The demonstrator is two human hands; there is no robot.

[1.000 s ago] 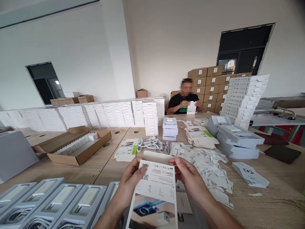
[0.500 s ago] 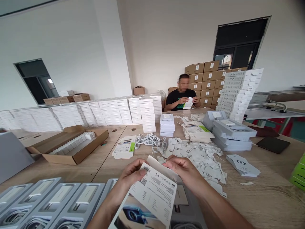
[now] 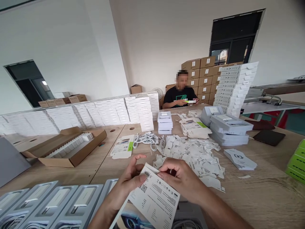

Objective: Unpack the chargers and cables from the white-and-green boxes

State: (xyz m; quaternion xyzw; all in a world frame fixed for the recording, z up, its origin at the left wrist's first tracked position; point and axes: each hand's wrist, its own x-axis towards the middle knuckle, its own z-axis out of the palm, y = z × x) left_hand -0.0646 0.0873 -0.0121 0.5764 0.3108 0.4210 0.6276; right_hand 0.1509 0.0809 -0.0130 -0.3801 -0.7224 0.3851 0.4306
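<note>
A white printed cardboard box [image 3: 157, 200] with a barcode and a phone picture is held tilted in front of me. My left hand [image 3: 131, 179] grips its upper left corner, thumb on the printed face and index finger lifted off. At the top edge, my right hand [image 3: 178, 178] is closed with thumb and bent fingers on the end of the box, where the flap is mostly hidden. Under the box and my right forearm sits a grey tray [image 3: 190, 211] with a coiled cable, partly covered. More grey trays [image 3: 78, 203] with white chargers and cables line up at left.
Scattered white card pieces [image 3: 190, 156], bundled cables [image 3: 149, 140] and flat printed boxes [image 3: 122, 146] lie ahead. Leaflets [image 3: 240, 159] are at right, stacked trays [image 3: 230, 128] behind. An open carton [image 3: 69, 149] stands left. Across the table a person [image 3: 181, 93] holds a box.
My right hand has brought the top flap down against the box end. My left index finger has lifted. The person opposite has turned their box flat, and the view has shifted slightly.
</note>
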